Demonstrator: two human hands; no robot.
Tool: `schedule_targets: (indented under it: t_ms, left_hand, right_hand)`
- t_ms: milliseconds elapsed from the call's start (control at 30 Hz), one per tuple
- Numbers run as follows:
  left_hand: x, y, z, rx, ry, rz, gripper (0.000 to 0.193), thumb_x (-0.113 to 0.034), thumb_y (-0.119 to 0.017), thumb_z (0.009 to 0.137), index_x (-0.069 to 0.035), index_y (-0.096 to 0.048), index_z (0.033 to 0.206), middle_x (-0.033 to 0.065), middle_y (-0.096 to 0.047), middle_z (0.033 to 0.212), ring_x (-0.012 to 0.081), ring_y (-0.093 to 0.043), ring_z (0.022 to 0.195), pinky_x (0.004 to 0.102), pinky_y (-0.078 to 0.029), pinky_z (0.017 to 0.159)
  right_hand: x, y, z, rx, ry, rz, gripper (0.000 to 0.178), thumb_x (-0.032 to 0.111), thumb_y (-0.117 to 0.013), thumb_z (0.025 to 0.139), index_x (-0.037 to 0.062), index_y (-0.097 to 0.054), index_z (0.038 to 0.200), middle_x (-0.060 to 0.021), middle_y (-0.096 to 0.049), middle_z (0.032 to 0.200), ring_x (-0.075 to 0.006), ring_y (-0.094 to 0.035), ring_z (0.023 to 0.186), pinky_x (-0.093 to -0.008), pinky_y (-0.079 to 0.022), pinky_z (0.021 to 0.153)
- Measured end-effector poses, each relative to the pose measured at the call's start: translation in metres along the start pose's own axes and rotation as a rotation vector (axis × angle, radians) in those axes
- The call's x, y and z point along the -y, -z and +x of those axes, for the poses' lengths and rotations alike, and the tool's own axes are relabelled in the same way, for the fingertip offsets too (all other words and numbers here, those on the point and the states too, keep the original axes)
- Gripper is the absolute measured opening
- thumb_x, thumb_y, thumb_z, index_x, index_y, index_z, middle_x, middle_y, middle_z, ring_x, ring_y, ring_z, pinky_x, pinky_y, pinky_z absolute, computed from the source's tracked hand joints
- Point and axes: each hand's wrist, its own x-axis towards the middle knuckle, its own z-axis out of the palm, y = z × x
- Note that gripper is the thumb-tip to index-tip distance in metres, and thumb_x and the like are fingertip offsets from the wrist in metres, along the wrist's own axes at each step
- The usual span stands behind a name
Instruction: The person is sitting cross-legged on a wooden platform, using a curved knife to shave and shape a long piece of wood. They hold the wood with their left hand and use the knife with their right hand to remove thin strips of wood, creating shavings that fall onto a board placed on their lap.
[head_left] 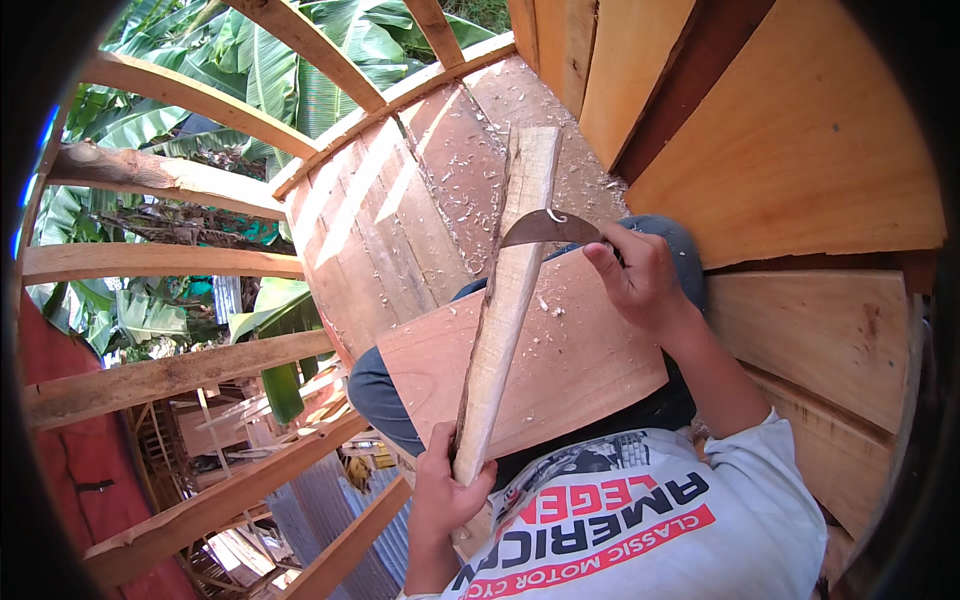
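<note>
My left hand [450,487] is closed round the near end of a long pale wooden stick [511,300], which slants up and away from me. Part of its left edge still carries dark bark. In my right hand [642,275] is a knife with a dark curved blade [545,229], its handle hidden by my fingers. The blade lies across the upper part of the stick, and a small curl of wood sits on its upper edge. Beneath the stick, a flat wooden board [590,350] rests over my lap, with a few shavings on it.
Pale shavings are scattered over the plank floor [375,235] ahead. Wooden rails [190,263] run along the left, with banana leaves [275,75] beyond them. A wall of wooden boards [800,140] stands close on my right. Corrugated metal sheets [335,510] show below the rails.
</note>
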Motion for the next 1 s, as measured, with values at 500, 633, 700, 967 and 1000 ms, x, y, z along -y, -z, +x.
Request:
schedule_targets:
  t_ms: [500, 633, 700, 967, 1000]
  left_hand:
    - [0.005, 0.001, 0.002, -0.003, -0.018, -0.046, 0.042, -0.007, -0.068, 0.069, 0.001, -0.051, 0.106, 0.0126, -0.060, 0.071, 0.0174, -0.060, 0.063, 0.0287, -0.046, 0.058]
    - [0.008, 0.000, 0.005, 0.032, 0.004, -0.059, 0.042, -0.007, -0.069, 0.069, 0.001, -0.051, 0.107, 0.0133, -0.060, 0.072, 0.0180, -0.060, 0.064, 0.0297, -0.046, 0.059]
    - [0.004, 0.004, 0.004, 0.033, 0.023, -0.066, 0.041, -0.006, -0.069, 0.069, 0.001, -0.051, 0.106, 0.0142, -0.061, 0.074, 0.0174, -0.060, 0.065, 0.0288, -0.046, 0.059]
    - [0.006, 0.003, 0.009, 0.037, -0.001, -0.101, 0.040, -0.006, -0.068, 0.070, 0.002, -0.052, 0.105, 0.0141, -0.061, 0.074, 0.0180, -0.061, 0.066, 0.0285, -0.047, 0.061]
    - [0.007, 0.003, 0.008, 0.034, -0.007, -0.104, 0.040, -0.006, -0.068, 0.070, 0.002, -0.052, 0.105, 0.0141, -0.061, 0.074, 0.0181, -0.061, 0.066, 0.0285, -0.047, 0.061]
  right_hand:
    - [-0.005, -0.012, 0.002, 0.011, 0.094, -0.030, 0.042, 0.041, -0.064, 0.088, 0.0072, -0.053, 0.066, -0.0116, -0.052, 0.055, -0.0306, -0.058, 0.052, -0.0378, -0.043, 0.047]
    - [0.006, -0.013, -0.011, 0.068, 0.311, -0.014, 0.041, 0.040, -0.063, 0.090, 0.0045, -0.055, 0.069, -0.0142, -0.053, 0.056, -0.0320, -0.058, 0.052, -0.0387, -0.043, 0.047]
    - [0.018, -0.012, -0.009, 0.117, 0.448, -0.029, 0.042, 0.037, -0.061, 0.092, 0.0034, -0.054, 0.069, -0.0162, -0.052, 0.057, -0.0334, -0.057, 0.052, -0.0391, -0.042, 0.047]
    - [0.011, -0.023, -0.019, 0.160, 0.528, 0.029, 0.045, 0.038, -0.061, 0.092, 0.0023, -0.050, 0.067, -0.0153, -0.048, 0.055, -0.0332, -0.054, 0.049, -0.0373, -0.039, 0.045]
    - [0.001, -0.023, -0.012, 0.071, 0.361, 0.022, 0.044, 0.037, -0.063, 0.091, 0.0030, -0.050, 0.066, -0.0142, -0.048, 0.055, -0.0324, -0.054, 0.049, -0.0373, -0.039, 0.045]
